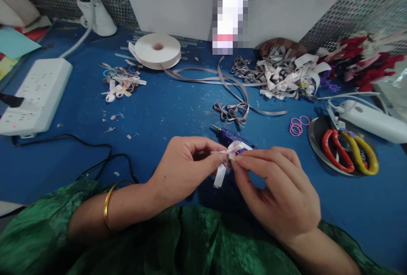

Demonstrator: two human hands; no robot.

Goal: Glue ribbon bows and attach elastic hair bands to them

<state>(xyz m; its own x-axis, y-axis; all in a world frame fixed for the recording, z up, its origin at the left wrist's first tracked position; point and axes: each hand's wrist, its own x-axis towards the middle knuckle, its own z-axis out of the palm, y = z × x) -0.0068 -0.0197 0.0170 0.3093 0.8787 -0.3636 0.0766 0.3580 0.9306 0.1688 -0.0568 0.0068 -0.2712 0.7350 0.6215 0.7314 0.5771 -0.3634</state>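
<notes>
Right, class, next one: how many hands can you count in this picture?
2. The left hand pinches a white ribbon; the right hand brings its fingertips together at the ribbon's gathered middle. No other hand shows.

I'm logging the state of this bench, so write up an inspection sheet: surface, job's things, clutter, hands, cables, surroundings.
Surface: blue tabletop, with small pale scraps at left.
Job's things: white ribbon bow at front centre; blue glue gun lying just beyond it.
Clutter: ribbon spool at the back, bow pile at right rear, pink bands at right.
Hands: left hand and right hand both pinch the white ribbon bow.
Cables: black cable at left; white cable running to the power strip.
Surroundings: white panel and perforated metal behind.
</notes>
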